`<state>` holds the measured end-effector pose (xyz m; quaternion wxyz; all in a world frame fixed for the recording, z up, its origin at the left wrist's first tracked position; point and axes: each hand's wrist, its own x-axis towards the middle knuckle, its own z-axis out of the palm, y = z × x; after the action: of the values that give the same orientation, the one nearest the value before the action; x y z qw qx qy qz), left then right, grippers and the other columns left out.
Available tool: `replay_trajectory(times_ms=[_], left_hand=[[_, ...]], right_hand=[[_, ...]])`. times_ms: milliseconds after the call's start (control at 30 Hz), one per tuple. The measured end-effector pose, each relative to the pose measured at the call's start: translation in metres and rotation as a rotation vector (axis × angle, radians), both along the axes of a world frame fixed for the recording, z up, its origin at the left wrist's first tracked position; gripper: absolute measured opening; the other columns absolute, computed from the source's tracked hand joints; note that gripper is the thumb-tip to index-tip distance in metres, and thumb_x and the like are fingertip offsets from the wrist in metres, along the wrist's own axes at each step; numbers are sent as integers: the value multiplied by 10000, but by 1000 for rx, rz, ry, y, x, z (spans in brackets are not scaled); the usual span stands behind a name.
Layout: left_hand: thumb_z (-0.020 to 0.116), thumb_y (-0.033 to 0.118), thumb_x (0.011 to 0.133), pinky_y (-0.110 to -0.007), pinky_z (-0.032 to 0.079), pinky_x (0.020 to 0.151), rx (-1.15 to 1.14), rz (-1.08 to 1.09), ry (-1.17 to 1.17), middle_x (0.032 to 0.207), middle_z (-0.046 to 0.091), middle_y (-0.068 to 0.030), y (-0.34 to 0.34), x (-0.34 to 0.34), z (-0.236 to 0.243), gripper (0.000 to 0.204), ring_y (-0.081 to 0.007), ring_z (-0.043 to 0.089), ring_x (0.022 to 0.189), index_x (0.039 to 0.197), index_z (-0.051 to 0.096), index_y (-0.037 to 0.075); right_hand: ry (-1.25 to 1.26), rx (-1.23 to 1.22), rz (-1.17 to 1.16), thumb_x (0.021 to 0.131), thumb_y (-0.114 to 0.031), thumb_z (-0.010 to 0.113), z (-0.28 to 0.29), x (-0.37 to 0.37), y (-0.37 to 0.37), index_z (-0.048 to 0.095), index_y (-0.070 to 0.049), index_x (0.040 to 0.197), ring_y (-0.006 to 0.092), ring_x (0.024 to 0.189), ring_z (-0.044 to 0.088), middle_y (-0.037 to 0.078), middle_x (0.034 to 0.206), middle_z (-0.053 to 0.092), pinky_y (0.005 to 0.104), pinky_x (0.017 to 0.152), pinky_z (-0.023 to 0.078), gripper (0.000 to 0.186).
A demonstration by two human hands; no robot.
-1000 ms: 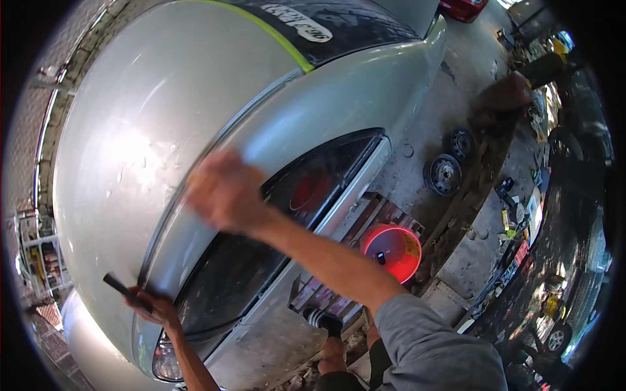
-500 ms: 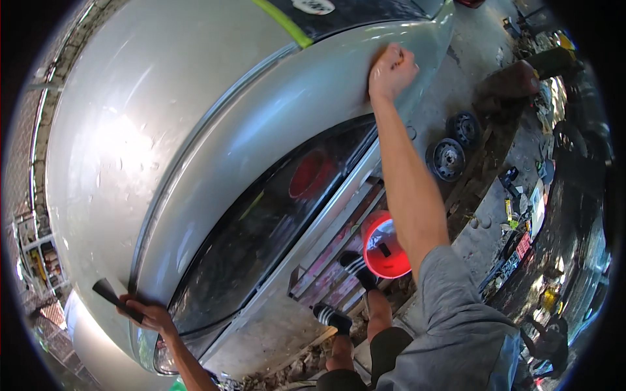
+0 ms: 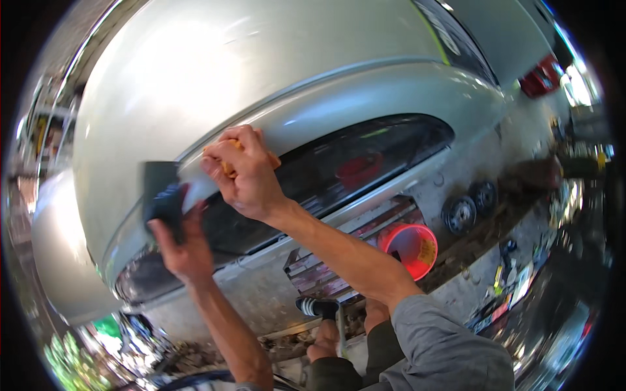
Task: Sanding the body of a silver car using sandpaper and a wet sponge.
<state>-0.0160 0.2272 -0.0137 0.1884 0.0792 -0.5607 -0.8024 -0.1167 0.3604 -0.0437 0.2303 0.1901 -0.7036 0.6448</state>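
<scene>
A silver-grey car (image 3: pixel 365 91) fills the upper half of the head view, with its dark side windows facing me. My right hand (image 3: pixel 248 179) is closed round an orange sponge (image 3: pixel 228 168), held at the roof edge above the side window. To its left, my left hand (image 3: pixel 189 251) grips a dark, flat sheet (image 3: pixel 162 195) that looks like sandpaper. Motion blurs this sheet, and its far end overlaps the roof panel. How firmly the left fingers close on it is partly hidden.
A red bucket (image 3: pixel 427 257) stands beside a slatted step (image 3: pixel 313 274) below the car door. Farther right lie two wheel rims (image 3: pixel 460 214), with clutter along the wall. My striped slipper (image 3: pixel 318 307) rests by the step. A second vehicle (image 3: pixel 55 241) stands at the left.
My right hand has swept from the far rear roof end leftward and nearer, toward my left hand. The left hand has shifted right with the dark sheet. The view has turned.
</scene>
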Motion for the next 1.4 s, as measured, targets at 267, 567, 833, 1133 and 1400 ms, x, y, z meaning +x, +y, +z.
replay_trajectory(times_ms=[267, 567, 833, 1133, 1400], left_hand=[[381, 399, 1056, -488, 349, 1116, 246, 86, -39, 1485, 441, -135, -90, 158, -19, 571, -285, 443, 1356, 1497, 340, 38], [582, 195, 1000, -275, 416, 968, -579, -27, -354, 1123, 579, -51, -161, 211, 12, 382, -143, 536, 1106, 1337, 541, 21], [839, 115, 781, -238, 368, 593, -656, 155, -178, 760, 499, -40, -199, 149, 24, 560, -83, 445, 715, 593, 315, 54], [696, 54, 868, -328, 468, 640, -989, -104, 97, 809, 577, -106, -141, 20, 60, 247, -196, 535, 686, 1027, 507, 40], [715, 17, 839, -406, 473, 922, -1472, 152, 364, 1141, 607, -182, -203, 19, -16, 477, -299, 594, 1064, 1269, 512, 57]], right_hand=[[-789, -265, 1251, 948, -752, 222, 34, 132, -114, 518, -18, 1237, 149, 988, 538, 65, 1046, 581, 297, 888, 448, 842], [-982, 38, 1152, 872, -210, 762, 20, 166, -130, 659, 1, 1086, 95, 731, 620, 35, 879, 660, 253, 628, 556, 317], [-422, -60, -31, 882, -9, 631, -3, 101, -19, 578, 26, 1057, 183, 841, 660, 110, 972, 648, 302, 726, 571, 186], [118, 920, -304, 993, -350, 458, -67, 108, -140, 172, 38, 1549, 418, 1502, 122, 261, 1612, 154, 523, 1209, 77, 736], [80, 855, -362, 1046, -426, 328, -74, 84, -80, 128, 18, 1561, 426, 1501, 107, 256, 1619, 122, 547, 1203, 73, 708]])
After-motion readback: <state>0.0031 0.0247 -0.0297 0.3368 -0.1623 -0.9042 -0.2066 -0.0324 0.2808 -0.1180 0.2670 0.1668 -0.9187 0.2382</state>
